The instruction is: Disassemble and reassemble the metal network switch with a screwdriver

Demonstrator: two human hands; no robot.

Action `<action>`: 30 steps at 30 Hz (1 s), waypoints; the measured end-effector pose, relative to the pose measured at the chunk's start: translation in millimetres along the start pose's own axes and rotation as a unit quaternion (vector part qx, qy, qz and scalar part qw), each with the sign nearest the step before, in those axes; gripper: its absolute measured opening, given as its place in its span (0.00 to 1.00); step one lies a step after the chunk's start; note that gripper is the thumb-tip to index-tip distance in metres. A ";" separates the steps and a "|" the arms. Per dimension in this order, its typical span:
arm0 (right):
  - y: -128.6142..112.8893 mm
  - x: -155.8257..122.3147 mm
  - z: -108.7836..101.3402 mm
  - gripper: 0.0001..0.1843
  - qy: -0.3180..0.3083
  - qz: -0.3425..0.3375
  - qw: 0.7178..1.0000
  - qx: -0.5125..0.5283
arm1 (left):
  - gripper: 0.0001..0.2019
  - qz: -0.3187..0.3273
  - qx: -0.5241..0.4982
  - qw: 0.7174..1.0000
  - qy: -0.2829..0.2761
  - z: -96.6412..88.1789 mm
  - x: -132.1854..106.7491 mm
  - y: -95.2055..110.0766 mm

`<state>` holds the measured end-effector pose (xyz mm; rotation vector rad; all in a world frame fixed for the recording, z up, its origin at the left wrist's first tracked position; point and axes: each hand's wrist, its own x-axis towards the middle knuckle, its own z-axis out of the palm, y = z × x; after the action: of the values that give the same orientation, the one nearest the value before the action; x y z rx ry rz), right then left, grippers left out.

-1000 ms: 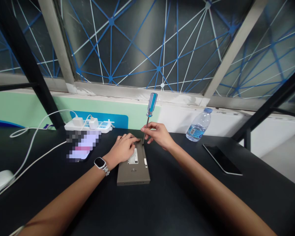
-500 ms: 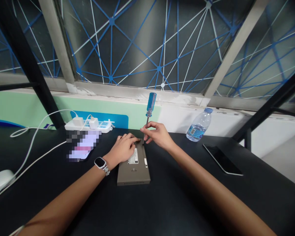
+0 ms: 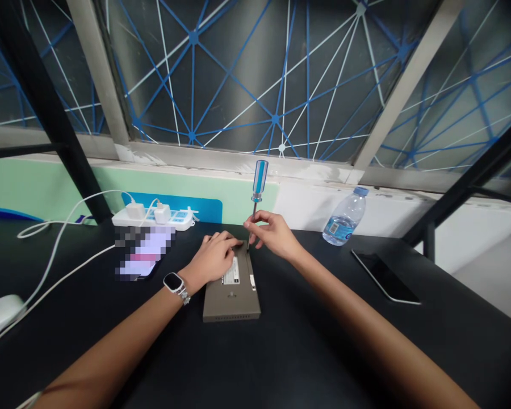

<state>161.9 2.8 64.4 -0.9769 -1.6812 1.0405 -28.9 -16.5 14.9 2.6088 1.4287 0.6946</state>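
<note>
A flat grey-brown box-shaped device (image 3: 231, 307) with a white label and a slotted vent edge lies on the black table. My left hand (image 3: 214, 257) rests on its far left part, fingers stretched out and pressing on the surface. Between the thumb and fingers of my right hand (image 3: 275, 234) is the metal shaft of a screwdriver (image 3: 259, 179) with a clear blue handle. The screwdriver stands nearly upright, its tip down at the device's far right edge. Whether the tip sits in a screw is too small to tell.
A power strip (image 3: 183, 218) with white plugs and cables stands at the back left, with a lit, blurred phone (image 3: 147, 254) before it. A white mouse-like object (image 3: 2, 314) lies far left. To the right are a water bottle (image 3: 344, 218) and a dark phone (image 3: 385, 276).
The screwdriver's handle has turned about its shaft and leans slightly further left at the top. My left hand and the device have stayed in place.
</note>
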 end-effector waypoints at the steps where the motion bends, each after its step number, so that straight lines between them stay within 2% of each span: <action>1: 2.5 0.1 0.5 0.15 0.013 -0.008 1.000 -0.021 | 0.22 0.000 -0.002 1.000 0.000 -0.3 0.1 0.3; 8: 6.9 0.1 -2.5 0.14 0.005 -0.045 0.994 -0.095 | 0.22 0.001 -0.008 1.000 0.007 1.6 0.2 -1.9; 14: -1.1 0.6 -4.9 0.11 0.033 -0.078 0.993 -0.080 | 0.21 -0.004 -0.014 1.000 0.009 3.0 -0.4 -1.7; 19: 3.9 -15.5 -5.8 0.09 0.062 -0.064 0.996 0.011 | 0.21 -0.022 -0.034 0.999 0.015 3.8 0.6 1.0; 21: 8.7 -28.8 -4.6 0.14 0.076 -0.042 0.992 0.088 | 0.21 -0.022 -0.049 0.998 0.022 4.0 1.0 2.2; 24: 15.2 -50.3 -2.4 0.21 0.117 -0.024 0.978 0.171 | 0.19 -0.014 -0.077 0.996 0.052 2.0 -0.8 4.7; 27: 18.5 -65.9 0.1 0.21 0.147 0.003 0.962 0.229 | 0.16 0.007 -0.103 0.990 0.095 -3.4 -7.2 7.5; 30: 18.2 -72.8 3.8 0.21 0.179 0.035 0.943 0.280 | 0.12 0.040 -0.144 0.984 0.096 -10.2 -15.9 9.8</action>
<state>181.6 -58.8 26.1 -0.7871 -0.9769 1.2123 -32.9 -36.4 21.3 2.4390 1.1655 1.0996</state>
